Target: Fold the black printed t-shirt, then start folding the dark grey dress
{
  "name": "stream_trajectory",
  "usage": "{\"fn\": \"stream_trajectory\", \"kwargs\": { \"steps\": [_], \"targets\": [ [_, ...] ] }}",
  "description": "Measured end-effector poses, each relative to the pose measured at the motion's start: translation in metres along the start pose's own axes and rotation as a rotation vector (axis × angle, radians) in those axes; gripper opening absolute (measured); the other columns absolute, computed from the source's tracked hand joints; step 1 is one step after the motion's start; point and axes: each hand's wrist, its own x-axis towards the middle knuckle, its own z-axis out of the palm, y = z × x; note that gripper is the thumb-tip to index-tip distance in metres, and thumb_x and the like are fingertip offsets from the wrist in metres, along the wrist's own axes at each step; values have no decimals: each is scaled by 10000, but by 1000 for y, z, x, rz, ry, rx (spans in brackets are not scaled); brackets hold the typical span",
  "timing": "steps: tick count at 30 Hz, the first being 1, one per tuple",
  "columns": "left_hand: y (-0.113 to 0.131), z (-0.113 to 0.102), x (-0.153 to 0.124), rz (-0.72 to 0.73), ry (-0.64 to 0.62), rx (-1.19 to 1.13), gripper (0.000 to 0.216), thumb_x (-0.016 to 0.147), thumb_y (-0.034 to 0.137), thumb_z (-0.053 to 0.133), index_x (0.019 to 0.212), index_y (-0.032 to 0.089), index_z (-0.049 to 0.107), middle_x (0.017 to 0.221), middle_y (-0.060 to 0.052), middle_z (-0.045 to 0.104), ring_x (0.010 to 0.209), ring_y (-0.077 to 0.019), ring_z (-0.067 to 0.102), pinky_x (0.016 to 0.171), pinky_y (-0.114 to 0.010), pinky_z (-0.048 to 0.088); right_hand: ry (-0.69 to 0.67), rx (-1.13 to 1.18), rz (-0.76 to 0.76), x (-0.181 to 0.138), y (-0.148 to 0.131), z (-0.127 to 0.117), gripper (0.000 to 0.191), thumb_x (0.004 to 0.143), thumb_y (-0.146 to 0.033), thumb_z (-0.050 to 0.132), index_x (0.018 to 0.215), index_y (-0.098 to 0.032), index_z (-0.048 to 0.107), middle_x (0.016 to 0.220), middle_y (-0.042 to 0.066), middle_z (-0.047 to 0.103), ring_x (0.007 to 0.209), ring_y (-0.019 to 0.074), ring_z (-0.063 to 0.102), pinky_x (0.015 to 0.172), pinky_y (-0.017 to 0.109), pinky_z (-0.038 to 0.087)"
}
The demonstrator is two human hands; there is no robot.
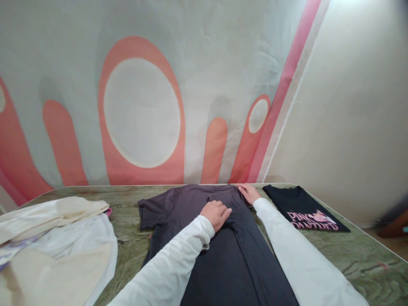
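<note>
A dark grey T-shirt (pixel 219 263) lies spread on the table, its collar toward the far edge. One short sleeve (pixel 156 208) sticks out to the left, while the right side is folded inward over the body. My left hand (pixel 216 214) rests on the folded part near the chest, palm down with the fingers slightly bent. At the shoulder by the far edge, my right hand (pixel 249 193) touches the fold with its fingers stretched out. Its fingertips are partly hard to make out.
A folded black T-shirt with pink lettering (pixel 306 208) lies at the right. Cream and white clothes (pixel 63 246) are heaped at the left. The wood-patterned table (pixel 127 255) meets a wall covering with pink shapes (pixel 143 174) at the back.
</note>
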Motion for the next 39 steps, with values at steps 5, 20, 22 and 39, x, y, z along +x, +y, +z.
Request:
{"fn": "stream_trajectory", "kwargs": {
  "steps": [5, 20, 22, 39],
  "targets": [
    [-11, 5, 0, -167, 116, -20, 275, 866, 339, 363, 905, 230, 612, 982, -39, 554, 946, -183, 480, 831, -340, 348, 0, 67, 73, 1, 14, 1, 167, 726, -267, 489, 850, -176, 553, 766, 18, 614, 712, 139, 573, 701, 293, 461],
    [-31, 17, 1, -440, 120, -55, 227, 756, 352, 528, 909, 224, 637, 931, -34, 551, 914, -192, 497, 877, -348, 339, -81, 69, 55, -2, 14, 2, 303, 653, -330, 594, 910, -170, 621, 925, 54, 577, 789, 147, 553, 756, 292, 445],
    [-33, 18, 2, -445, 132, -51, 246, 769, 350, 509, 932, 213, 632, 947, -42, 546, 907, -189, 503, 856, -332, 358, -92, 61, 45, -3, 11, 1, 346, 647, -366, 610, 934, -174, 622, 947, 62, 565, 793, 149, 552, 756, 294, 444],
    [-27, 29, -3, -263, -50, 76, 463, 856, 496, 249, 1189, 261, 469, 1305, -36, 403, 1215, -245, 301, 981, -445, 235, 71, -93, 79, 2, 6, -8, 318, 797, -351, 429, 918, -156, 650, 909, 86, 645, 855, 179, 570, 804, 299, 416]
  ]
}}
